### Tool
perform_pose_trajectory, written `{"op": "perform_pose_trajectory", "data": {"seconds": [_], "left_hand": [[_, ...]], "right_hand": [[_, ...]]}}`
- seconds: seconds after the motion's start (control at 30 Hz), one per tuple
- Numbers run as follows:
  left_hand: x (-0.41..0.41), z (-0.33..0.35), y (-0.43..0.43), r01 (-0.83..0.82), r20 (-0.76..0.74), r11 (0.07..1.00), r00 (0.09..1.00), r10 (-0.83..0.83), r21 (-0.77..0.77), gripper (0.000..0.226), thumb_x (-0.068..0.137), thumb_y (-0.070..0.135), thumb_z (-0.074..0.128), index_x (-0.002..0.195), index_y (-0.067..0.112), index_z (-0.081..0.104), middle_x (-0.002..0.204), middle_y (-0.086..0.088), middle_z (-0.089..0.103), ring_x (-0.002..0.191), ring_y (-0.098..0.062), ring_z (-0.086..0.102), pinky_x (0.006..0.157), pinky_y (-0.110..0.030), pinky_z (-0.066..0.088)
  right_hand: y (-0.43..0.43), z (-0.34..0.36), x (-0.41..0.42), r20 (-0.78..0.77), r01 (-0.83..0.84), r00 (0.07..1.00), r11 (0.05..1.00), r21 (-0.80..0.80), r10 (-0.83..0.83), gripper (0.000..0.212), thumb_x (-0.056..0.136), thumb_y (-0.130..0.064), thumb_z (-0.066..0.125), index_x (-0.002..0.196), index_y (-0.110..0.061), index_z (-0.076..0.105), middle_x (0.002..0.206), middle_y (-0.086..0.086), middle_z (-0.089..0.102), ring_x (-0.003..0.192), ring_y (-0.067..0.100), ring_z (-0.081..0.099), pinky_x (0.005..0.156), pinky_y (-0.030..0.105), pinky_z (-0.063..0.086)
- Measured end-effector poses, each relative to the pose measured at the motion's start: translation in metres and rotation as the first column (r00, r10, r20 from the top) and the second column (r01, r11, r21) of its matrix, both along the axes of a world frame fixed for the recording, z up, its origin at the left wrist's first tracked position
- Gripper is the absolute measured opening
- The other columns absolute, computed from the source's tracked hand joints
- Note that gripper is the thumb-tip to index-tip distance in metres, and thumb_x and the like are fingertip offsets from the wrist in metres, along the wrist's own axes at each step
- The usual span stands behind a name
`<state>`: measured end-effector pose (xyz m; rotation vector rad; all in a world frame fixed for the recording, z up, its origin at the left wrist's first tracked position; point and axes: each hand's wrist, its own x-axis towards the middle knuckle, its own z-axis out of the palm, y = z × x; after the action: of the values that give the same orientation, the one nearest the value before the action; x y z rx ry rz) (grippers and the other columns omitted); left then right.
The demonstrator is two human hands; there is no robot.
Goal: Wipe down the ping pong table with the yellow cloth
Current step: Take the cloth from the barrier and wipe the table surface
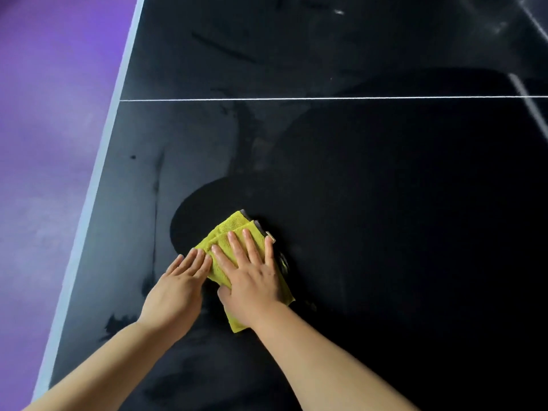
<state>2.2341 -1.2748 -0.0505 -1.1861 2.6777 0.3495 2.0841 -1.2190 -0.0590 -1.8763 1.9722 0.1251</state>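
Right hand (252, 280) presses the cloth (228, 229) flat, fingers spread; left hand (175, 289) lies flat beside it; bench (385, 203) looks wiped around them, hazy left and beyond; much probably remains.

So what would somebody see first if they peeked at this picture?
The bright yellow cloth, folded, pops out against the dark ping pong table, with the right hand pressed flat on top of it and the left hand flat beside it, fingertips at its left edge. Then comes the purple floor on the left, and a thin white line crossing the table farther away.
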Motion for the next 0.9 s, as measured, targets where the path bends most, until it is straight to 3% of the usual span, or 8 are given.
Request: {"op": "perform_pose_trajectory", "data": {"seconds": [0.07,0.17,0.23,0.37,0.67,0.8,0.9], "left_hand": [[-0.028,0.003,0.012,0.010,0.024,0.999,1.000,-0.011,0.038,0.074,0.068,-0.003,0.068,0.135,-0.001,0.036,0.141,-0.012,0.043,0.132,-0.021,0.027,0.113,-0.029,0.012],[-0.085,0.006,0.028,0.092,-0.030,0.995,0.995,-0.090,0.040,0.063,0.093,0.009,0.040,0.145,0.010,0.003,0.148,0.002,-0.003,0.135,-0.009,-0.009,0.113,-0.025,-0.009],[-0.129,0.008,0.036,0.119,-0.019,0.992,0.993,-0.118,0.045,0.060,0.097,0.012,0.029,0.147,0.013,-0.004,0.145,0.005,-0.014,0.131,-0.005,-0.019,0.110,-0.023,-0.015],[-0.213,0.010,0.056,0.144,-0.063,0.988,0.988,-0.141,0.049,0.058,0.096,0.011,0.029,0.150,0.013,0.005,0.157,-0.002,0.000,0.140,-0.010,-0.011,0.111,-0.023,-0.013],[-0.371,0.008,0.111,0.313,-0.025,0.949,0.950,-0.312,0.023,0.057,0.098,0.013,0.025,0.150,0.015,0.002,0.158,-0.002,-0.002,0.144,-0.013,-0.008,0.115,-0.028,-0.009],[-0.408,0.009,0.147,0.418,0.025,0.907,0.908,-0.419,0.047,0.055,0.100,0.020,0.024,0.150,0.013,0.002,0.158,-0.004,-0.003,0.145,-0.015,-0.007,0.114,-0.030,-0.009],[-0.408,0.007,0.169,0.506,0.055,0.860,0.859,-0.509,0.061,0.056,0.100,0.022,0.021,0.150,0.012,-0.001,0.158,-0.005,-0.005,0.145,-0.016,-0.009,0.116,-0.032,-0.009]], "right_hand": [[0.015,-0.001,-0.028,0.010,0.025,1.000,1.000,-0.015,-0.025,0.075,0.095,-0.045,0.041,0.153,-0.038,-0.005,0.162,0.000,-0.020,0.145,0.026,-0.027,0.112,0.059,-0.019],[0.038,-0.003,-0.080,0.007,0.101,0.995,0.993,-0.054,-0.101,0.076,0.094,-0.046,0.045,0.154,-0.038,-0.001,0.163,-0.001,-0.015,0.147,0.025,-0.023,0.113,0.057,-0.018],[0.054,-0.004,-0.115,-0.019,0.151,0.988,0.986,-0.075,-0.153,0.078,0.093,-0.048,0.046,0.155,-0.038,-0.001,0.163,0.000,-0.013,0.148,0.026,-0.021,0.114,0.057,-0.016],[0.084,-0.006,-0.186,-0.073,0.244,0.964,0.961,-0.132,-0.255,0.080,0.092,-0.054,0.045,0.155,-0.036,0.000,0.164,0.001,-0.009,0.149,0.027,-0.015,0.117,0.056,-0.011],[0.159,-0.011,-0.321,-0.142,0.461,0.860,0.865,-0.199,-0.491,0.077,0.093,-0.053,0.044,0.155,-0.037,0.002,0.164,0.000,-0.004,0.150,0.026,-0.010,0.118,0.055,-0.005],[0.205,-0.015,-0.345,-0.136,0.567,0.791,0.798,-0.204,-0.597,0.075,0.092,-0.054,0.040,0.155,-0.037,0.005,0.164,0.001,-0.002,0.150,0.027,-0.008,0.119,0.055,-0.005],[0.233,-0.017,-0.337,-0.157,0.632,0.735,0.750,-0.195,-0.659,0.076,0.085,-0.058,0.026,0.155,-0.037,0.007,0.164,0.002,-0.001,0.150,0.027,-0.008,0.119,0.054,-0.006]]}}
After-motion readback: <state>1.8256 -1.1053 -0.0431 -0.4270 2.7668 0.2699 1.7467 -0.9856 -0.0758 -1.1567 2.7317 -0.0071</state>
